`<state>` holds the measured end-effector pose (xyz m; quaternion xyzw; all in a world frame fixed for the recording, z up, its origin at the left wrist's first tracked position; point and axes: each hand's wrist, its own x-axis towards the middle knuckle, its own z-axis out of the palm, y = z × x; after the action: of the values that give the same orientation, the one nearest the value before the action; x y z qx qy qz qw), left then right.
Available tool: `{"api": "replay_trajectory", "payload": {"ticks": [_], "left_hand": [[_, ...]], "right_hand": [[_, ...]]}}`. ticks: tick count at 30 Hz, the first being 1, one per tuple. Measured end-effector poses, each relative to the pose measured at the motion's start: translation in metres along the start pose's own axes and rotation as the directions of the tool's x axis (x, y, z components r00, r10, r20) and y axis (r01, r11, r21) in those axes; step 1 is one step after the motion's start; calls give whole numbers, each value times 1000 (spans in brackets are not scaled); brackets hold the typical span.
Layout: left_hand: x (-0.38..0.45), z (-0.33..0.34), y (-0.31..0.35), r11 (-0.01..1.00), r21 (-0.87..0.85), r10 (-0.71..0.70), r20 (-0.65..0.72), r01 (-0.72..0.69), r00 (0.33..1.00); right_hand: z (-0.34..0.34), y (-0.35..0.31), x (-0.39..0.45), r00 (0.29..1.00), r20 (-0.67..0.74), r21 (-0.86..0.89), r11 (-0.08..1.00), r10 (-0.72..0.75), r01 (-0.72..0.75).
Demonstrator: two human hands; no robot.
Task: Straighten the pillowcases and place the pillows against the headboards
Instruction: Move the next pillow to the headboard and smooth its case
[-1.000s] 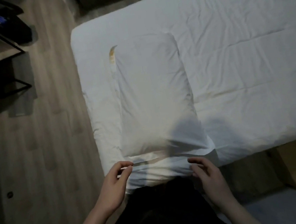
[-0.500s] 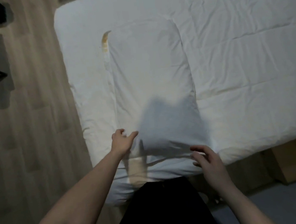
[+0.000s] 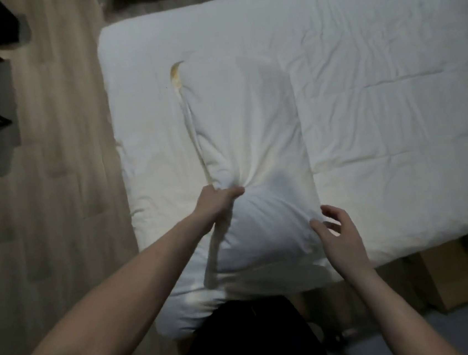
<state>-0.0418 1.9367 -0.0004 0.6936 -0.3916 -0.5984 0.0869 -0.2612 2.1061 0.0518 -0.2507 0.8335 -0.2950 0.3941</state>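
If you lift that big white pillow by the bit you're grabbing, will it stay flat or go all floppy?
Probably floppy: the pillow puckers into deep creases where the left hand bunches it, so it looks soft. It likely sags at the far end if lifted from one spot. It looks puffy, so probably light for its size. The right hand, open at the near corner, could help support it.

One head-worn view — looking steeply down, close over the bed (image 3: 364, 105) and floor (image 3: 67, 166).

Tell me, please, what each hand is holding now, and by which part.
The left hand is shut on a bunch of pillowcase fabric at the left edge of the pillow. The right hand is open, its fingertips at the pillow's right near corner, gripping nothing.
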Motion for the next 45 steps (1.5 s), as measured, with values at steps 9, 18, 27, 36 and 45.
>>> {"api": "replay_trajectory", "payload": {"ticks": [9, 18, 27, 36, 45], "left_hand": [[-164, 31, -19, 940, -339, 86, 131, -37, 988], [-205, 25, -40, 929, -363, 160, 225, -70, 961], [-250, 73, -5, 905, -379, 325, 328, -191, 887], [-257, 158, 68, 894, -206, 448, 439, -398, 779], [-240, 297, 84, 935, 158, 192, 529, -318, 827]], "right_hand": [[-57, -7, -7, 969, 55, -121, 965, 241, -233], [-70, 42, -9, 834, 265, -574, 774, 483, -267], [-125, 73, -15, 747, 399, 8, 813, 531, -582], [-251, 77, 26, 928, 75, 38, 929, 366, -369], [-461, 63, 86, 978, -152, 417, 906, 144, -68]]}}
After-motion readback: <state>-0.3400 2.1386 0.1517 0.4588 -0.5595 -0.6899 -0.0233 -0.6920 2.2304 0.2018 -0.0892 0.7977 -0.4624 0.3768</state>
